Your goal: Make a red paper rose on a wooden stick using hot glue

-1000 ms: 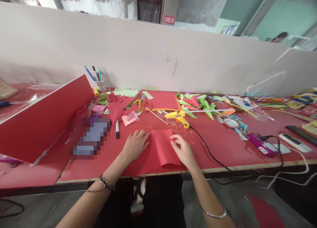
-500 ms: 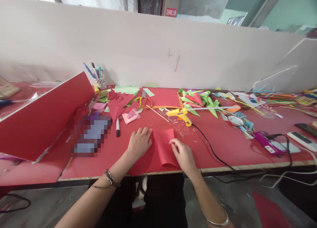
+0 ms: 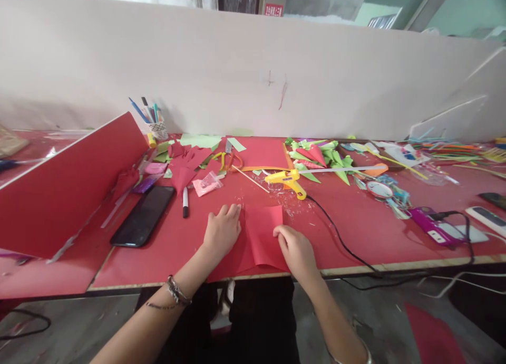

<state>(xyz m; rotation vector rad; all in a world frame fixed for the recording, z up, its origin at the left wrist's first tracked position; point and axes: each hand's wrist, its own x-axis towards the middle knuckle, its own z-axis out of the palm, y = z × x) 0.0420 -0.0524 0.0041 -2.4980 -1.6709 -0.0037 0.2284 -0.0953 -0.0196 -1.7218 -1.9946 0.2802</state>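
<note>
A sheet of red paper (image 3: pixel 263 235) lies at the table's front edge with its right part lifted and curved over. My left hand (image 3: pixel 222 229) presses down on the sheet's left side, fingers stretched forward and holding nothing. At the right edge, my right hand (image 3: pixel 296 250) pinches the paper between thumb and curled fingers. Beyond the sheet sits a yellow hot glue gun (image 3: pixel 288 182), and a thin wooden stick (image 3: pixel 251 179) lies to its left. A black-and-white marker (image 3: pixel 185 203) rests left of my left hand.
A black phone (image 3: pixel 143 216) and a leaning red board (image 3: pixel 75 190) are at left. Scissors (image 3: pixel 228 159), paper scraps and a pen cup (image 3: pixel 158 127) stand further back. Green and red paper cones (image 3: pixel 320 155) lie behind the glue gun. The gun's cord (image 3: pixel 336 232) and a purple power strip (image 3: pixel 430 227) occupy the right.
The raised right part of the red paper has shifted slightly to the right with my right hand. My left hand stays almost in place. The view has tilted slightly.
</note>
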